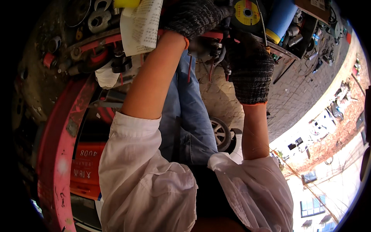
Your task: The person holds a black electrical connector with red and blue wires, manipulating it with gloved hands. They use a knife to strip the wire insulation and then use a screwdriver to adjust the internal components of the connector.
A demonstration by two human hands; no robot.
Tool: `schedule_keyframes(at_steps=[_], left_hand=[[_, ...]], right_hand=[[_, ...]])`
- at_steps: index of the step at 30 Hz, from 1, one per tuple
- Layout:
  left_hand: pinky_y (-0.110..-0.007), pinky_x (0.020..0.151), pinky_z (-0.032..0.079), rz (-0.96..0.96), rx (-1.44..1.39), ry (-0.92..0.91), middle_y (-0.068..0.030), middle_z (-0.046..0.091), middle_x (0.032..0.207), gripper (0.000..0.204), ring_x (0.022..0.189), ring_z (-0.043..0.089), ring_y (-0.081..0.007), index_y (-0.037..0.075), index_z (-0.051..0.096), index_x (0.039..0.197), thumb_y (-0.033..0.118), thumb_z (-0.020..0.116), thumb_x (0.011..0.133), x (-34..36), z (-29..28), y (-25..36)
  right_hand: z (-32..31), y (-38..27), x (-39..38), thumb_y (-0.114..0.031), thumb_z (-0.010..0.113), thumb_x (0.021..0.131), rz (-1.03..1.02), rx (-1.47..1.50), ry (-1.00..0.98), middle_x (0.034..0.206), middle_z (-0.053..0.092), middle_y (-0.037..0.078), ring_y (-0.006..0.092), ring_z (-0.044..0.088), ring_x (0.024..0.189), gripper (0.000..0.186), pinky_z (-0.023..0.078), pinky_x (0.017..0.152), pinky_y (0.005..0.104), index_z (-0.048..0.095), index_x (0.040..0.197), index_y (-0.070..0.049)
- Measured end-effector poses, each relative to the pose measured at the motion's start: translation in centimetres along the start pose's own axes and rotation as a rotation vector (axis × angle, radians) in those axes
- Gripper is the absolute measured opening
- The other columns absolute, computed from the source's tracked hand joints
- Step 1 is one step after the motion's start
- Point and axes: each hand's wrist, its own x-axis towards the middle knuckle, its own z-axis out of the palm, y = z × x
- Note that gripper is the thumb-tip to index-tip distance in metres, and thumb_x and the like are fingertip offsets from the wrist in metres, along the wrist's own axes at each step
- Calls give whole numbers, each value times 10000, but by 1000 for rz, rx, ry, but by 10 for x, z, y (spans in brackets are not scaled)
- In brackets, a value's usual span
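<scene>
My left hand, in a black knitted glove with an orange cuff, reaches over the red-edged tool tray. Its fingers curl to the right around something dark that I cannot make out. My right hand, gloved the same way, is closed beside a dark metal part between the hands; what it grips is hidden. Close to its knuckles, a thin metal shaft with an orange end slants across a black cutting disc with a yellow label.
A blue cylinder and loose metal parts lie at the tray's right. Printed paper hangs over its left edge, near a large wrench head. A red metal beam runs down the left. Below are a wheel and paving.
</scene>
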Motion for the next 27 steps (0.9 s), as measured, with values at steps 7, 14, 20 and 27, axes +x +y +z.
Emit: schedule_keyframes(at_steps=[7, 14, 20, 27], left_hand=[[-432, 882, 524, 13, 5, 7, -213, 716, 1008, 326, 971, 671, -359, -32, 716, 1033, 221, 740, 829, 0, 1, 0], [-431, 873, 527, 17, 0, -6, -216, 715, 1008, 319, 960, 675, -359, -34, 718, 1027, 213, 741, 826, 0, 0, 1], [-431, 883, 526, 5, 13, 16, -217, 714, 1023, 326, 976, 671, -358, -36, 717, 1035, 211, 743, 825, 0, 1, 0], [-434, 930, 514, -54, 133, 58, -206, 707, 1093, 374, 1046, 653, -353, -28, 708, 1089, 231, 752, 823, -1, 6, 0]], right_hand=[[7, -4, 4, -74, 668, 933, -3, -10, 15, 1096, 735, 139, 190, 703, 997, 286, 536, 869, 313, 673, 1216, -32], [5, -7, 5, -56, 664, 928, 56, -20, -8, 1091, 737, 133, 200, 705, 994, 261, 534, 866, 318, 693, 1187, -40], [6, -6, 6, -135, 672, 935, -44, -78, 52, 1046, 738, 148, 257, 718, 959, 229, 543, 844, 324, 713, 1144, -49], [13, -8, -2, -177, 663, 940, -46, -231, 68, 991, 738, 154, 307, 717, 929, 211, 560, 807, 357, 730, 1108, -68]])
